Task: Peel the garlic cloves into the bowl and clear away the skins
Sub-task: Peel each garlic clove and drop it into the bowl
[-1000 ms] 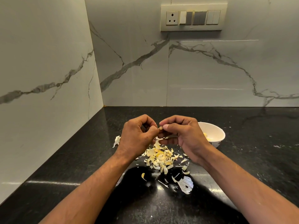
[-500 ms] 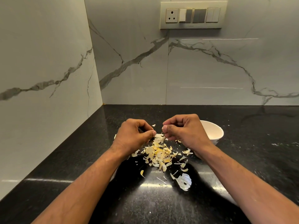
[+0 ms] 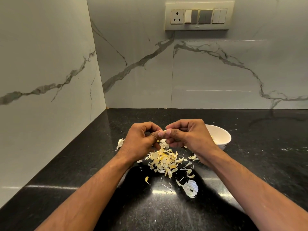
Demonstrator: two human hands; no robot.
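Note:
My left hand [image 3: 141, 141] and my right hand [image 3: 186, 135] meet above the black counter, fingers curled. Between their thumbs and fingertips they pinch a small garlic clove [image 3: 162, 132], mostly hidden by the fingers. Below them lies a heap of pale yellow garlic skins [image 3: 164, 160]. A white bowl [image 3: 220, 136] stands just behind my right hand, with something yellowish inside, partly hidden by the hand.
Loose skin scraps lie around: a white piece [image 3: 120, 143] left of my left hand, a larger white piece [image 3: 191, 188] nearer me, a small yellow bit [image 3: 146, 179]. Marble walls close the left and back; a switch panel [image 3: 199, 15] is on the back wall.
The hands drew apart half a second ago and have come back together at the fingertips. The view has shifted slightly; the skin heap and bowl stay put.

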